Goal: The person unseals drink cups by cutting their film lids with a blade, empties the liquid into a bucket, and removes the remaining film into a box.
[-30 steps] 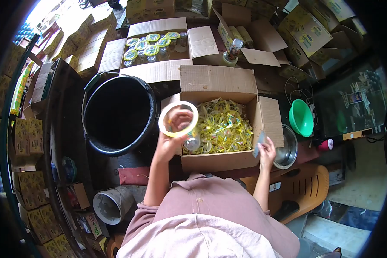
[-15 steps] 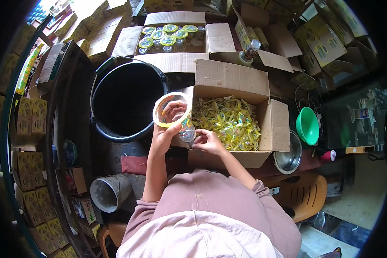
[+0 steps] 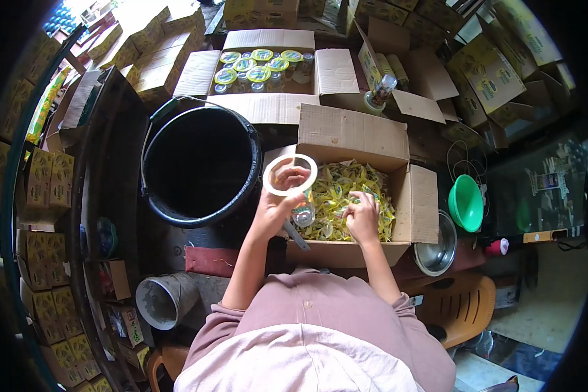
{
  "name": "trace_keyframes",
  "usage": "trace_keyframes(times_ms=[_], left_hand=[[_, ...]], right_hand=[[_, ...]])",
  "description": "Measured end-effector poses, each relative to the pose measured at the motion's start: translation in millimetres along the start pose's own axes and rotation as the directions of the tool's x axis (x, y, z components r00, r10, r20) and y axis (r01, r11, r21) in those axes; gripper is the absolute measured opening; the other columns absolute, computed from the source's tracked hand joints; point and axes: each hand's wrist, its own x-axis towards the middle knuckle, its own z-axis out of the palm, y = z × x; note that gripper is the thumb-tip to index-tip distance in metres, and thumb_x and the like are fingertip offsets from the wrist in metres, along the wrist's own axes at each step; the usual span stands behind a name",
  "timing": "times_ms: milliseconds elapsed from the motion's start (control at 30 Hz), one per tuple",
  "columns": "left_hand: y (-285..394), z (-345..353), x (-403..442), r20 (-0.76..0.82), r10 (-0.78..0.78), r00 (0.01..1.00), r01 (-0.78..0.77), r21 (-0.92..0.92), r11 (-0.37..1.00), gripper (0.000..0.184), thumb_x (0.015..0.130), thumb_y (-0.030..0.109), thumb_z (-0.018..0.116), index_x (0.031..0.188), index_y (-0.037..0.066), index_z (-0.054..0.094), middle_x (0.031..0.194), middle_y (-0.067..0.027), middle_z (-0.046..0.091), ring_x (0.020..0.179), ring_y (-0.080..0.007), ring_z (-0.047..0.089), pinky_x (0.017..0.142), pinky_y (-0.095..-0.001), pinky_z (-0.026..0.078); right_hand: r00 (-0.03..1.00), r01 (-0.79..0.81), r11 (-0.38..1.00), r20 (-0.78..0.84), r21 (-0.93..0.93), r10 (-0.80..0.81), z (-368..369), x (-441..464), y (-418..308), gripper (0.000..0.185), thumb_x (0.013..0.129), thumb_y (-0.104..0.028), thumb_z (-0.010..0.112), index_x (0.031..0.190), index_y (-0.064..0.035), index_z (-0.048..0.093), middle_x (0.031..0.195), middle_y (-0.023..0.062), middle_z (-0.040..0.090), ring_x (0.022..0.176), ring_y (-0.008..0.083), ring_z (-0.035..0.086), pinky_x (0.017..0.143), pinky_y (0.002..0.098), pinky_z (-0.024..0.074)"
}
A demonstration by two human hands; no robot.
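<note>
My left hand [image 3: 277,206] is wrapped round a clear plastic cup [image 3: 305,210] with a wide pale rim, held at the left edge of an open cardboard box [image 3: 353,130]. A grey flat tool [image 3: 296,235] sticks out below the same hand; how it is held is hidden. My right hand [image 3: 364,219] is over the small yellow wrapped packets [image 3: 333,189] in the box, its fingers bent close together. What is between those fingertips is too small to make out.
A black bucket [image 3: 202,166] stands left of the box. Behind is a carton [image 3: 268,108] of lidded cups, with another cup [image 3: 380,95] to its right. A green bowl [image 3: 466,202] and a metal bowl [image 3: 436,245] lie right; a grey bucket [image 3: 165,302] lies lower left.
My right hand has moved from beside the cup to the packets. The grey tool, in my right hand a second ago, now shows below my left hand. The cup remains in my left hand.
</note>
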Motion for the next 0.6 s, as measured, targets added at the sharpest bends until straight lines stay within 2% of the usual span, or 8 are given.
trace_keyframes(times_ms=[67,100,200,233,300,367,500,600], left_hand=[[2,-13,6,-0.065,-0.020,0.998,0.008,-0.171,0.985,0.051,0.079,0.006,0.052,0.127,0.003,0.034,0.112,-0.0120,0.050,0.106,-0.0208,0.050,0.088,-0.0347,0.043],[11,-17,10,-0.061,0.048,0.997,-0.062,-0.250,0.966,0.046,0.082,0.015,0.052,0.124,0.004,0.038,0.113,-0.0120,0.051,0.106,-0.0231,0.050,0.087,-0.0365,0.043],[25,-43,17,-0.237,0.017,0.971,-0.144,-0.531,0.835,0.043,0.086,0.033,0.051,0.116,0.002,0.047,0.115,-0.0131,0.051,0.104,-0.0252,0.050,0.088,-0.0404,0.043],[28,-54,18,-0.276,-0.078,0.958,-0.145,-0.701,0.698,0.046,0.086,0.036,0.050,0.117,0.001,0.046,0.112,-0.0133,0.053,0.104,-0.0256,0.050,0.092,-0.0439,0.039],[26,-78,20,-0.301,-0.150,0.942,-0.190,-0.843,0.503,0.046,0.084,0.037,0.052,0.112,0.000,0.049,0.109,-0.0131,0.055,0.102,-0.0257,0.052,0.090,-0.0431,0.043],[24,-93,17,-0.316,-0.283,0.905,-0.204,-0.909,0.363,0.047,0.083,0.039,0.051,0.109,-0.001,0.049,0.103,-0.0141,0.056,0.099,-0.0266,0.054,0.091,-0.0435,0.042],[16,-109,16,-0.361,-0.319,0.876,-0.249,-0.906,0.343,0.047,0.085,0.040,0.048,0.107,-0.001,0.050,0.101,-0.0154,0.057,0.098,-0.0281,0.054,0.090,-0.0449,0.042],[8,-116,15,-0.388,-0.311,0.867,-0.283,-0.900,0.333,0.048,0.086,0.039,0.046,0.110,-0.003,0.049,0.106,-0.0180,0.056,0.101,-0.0303,0.053,0.092,-0.0466,0.040]], right_hand=[[1.000,-0.006,0.999,0.019,0.047,0.005,-3,-1,4,0.008,0.059,-0.009,0.060,0.057,-0.0154,0.065,0.108,0.0078,0.056,0.112,0.0252,0.043,0.093,0.0402,0.0307],[1.000,-0.020,1.000,0.007,0.012,0.020,-6,-1,2,0.003,0.061,-0.018,0.065,0.059,-0.0156,0.067,0.113,0.0085,0.055,0.112,0.0265,0.043,0.095,0.0423,0.0288],[0.995,-0.094,0.993,0.015,-0.066,0.096,-3,-5,5,0.023,0.065,-0.037,0.071,0.069,-0.0144,0.071,0.121,0.0107,0.051,0.114,0.0278,0.041,0.096,0.0454,0.0264],[0.993,-0.121,0.993,0.001,0.008,0.121,2,-4,12,0.019,0.067,-0.032,0.070,0.070,-0.0133,0.071,0.116,0.0088,0.053,0.112,0.0254,0.043,0.095,0.0436,0.0280],[0.991,-0.128,0.990,-0.032,0.053,0.130,4,-4,20,0.009,0.069,-0.020,0.068,0.071,-0.0120,0.071,0.107,0.0060,0.055,0.107,0.0235,0.045,0.093,0.0407,0.0300],[0.994,-0.078,0.996,-0.074,-0.033,0.075,3,-3,22,0.007,0.067,-0.011,0.067,0.072,-0.0111,0.071,0.099,0.0043,0.055,0.103,0.0228,0.046,0.091,0.0382,0.0314],[0.987,0.042,0.999,-0.152,-0.011,-0.043,-10,2,17,0.010,0.066,-0.008,0.066,0.073,-0.0118,0.071,0.112,0.0052,0.055,0.110,0.0247,0.044,0.094,0.0396,0.0288],[0.999,-0.040,0.999,-0.026,-0.017,0.040,-15,0,19,0.008,0.064,-0.015,0.071,0.072,-0.0139,0.072,0.125,0.0073,0.050,0.119,0.0276,0.038,0.102,0.0447,0.0205]])
